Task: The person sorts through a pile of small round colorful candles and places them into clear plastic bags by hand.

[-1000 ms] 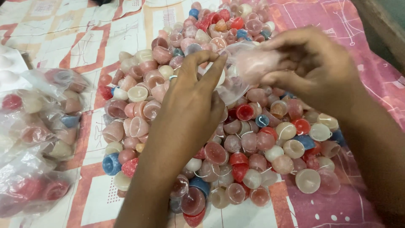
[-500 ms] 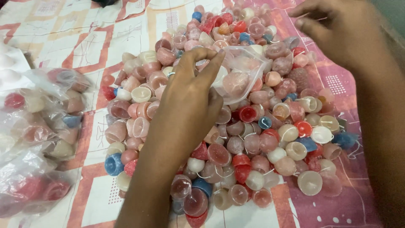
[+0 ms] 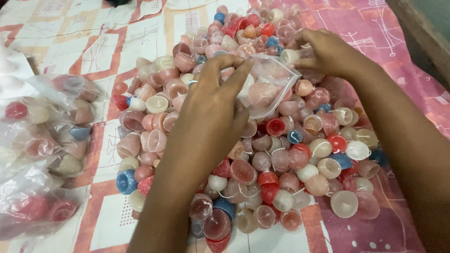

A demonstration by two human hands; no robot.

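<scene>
Clear plastic bag point(image 3: 269, 86), thin and limp, over the pile of small wax candles point(image 3: 281, 154); left hand point(image 3: 213, 117) pinches its rim; right hand point(image 3: 323, 54) grasps a cream candle point(image 3: 289, 56); best held by the mouth edge.

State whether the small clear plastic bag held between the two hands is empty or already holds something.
Not empty. The clear bag, pinched by the left hand and right hand, shows at least one pinkish piece through its plastic.
</scene>
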